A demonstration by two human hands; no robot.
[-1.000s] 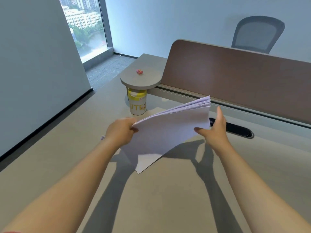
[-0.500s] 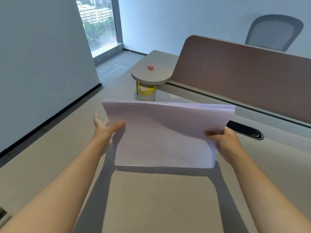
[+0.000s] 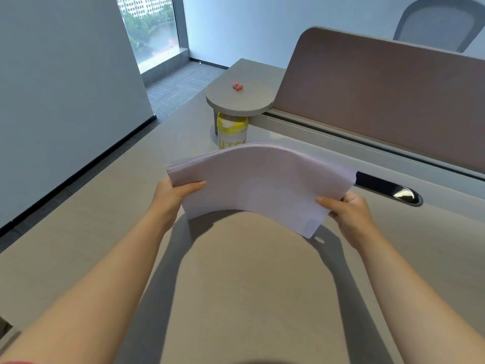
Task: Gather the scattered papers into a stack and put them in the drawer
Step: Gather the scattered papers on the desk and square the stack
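A stack of white papers (image 3: 259, 182) hangs in the air above the beige desk (image 3: 236, 285), bowed upward in the middle. My left hand (image 3: 173, 194) grips its left edge, thumb on top. My right hand (image 3: 349, 214) grips the right edge near the lower corner. The sheets look roughly aligned. No drawer is in view.
A yellow and white canister (image 3: 232, 130) stands behind the papers under a small round shelf (image 3: 240, 101) that carries small pink items (image 3: 237, 86). A brown divider panel (image 3: 380, 95) closes off the back. A black cable slot (image 3: 388, 189) lies at the right. A chair (image 3: 435, 24) stands behind the panel.
The stack went from tilted, to upright facing me, to lying flatter and arched upward. Both hands shifted their hold to the side edges, and my view moved closer.
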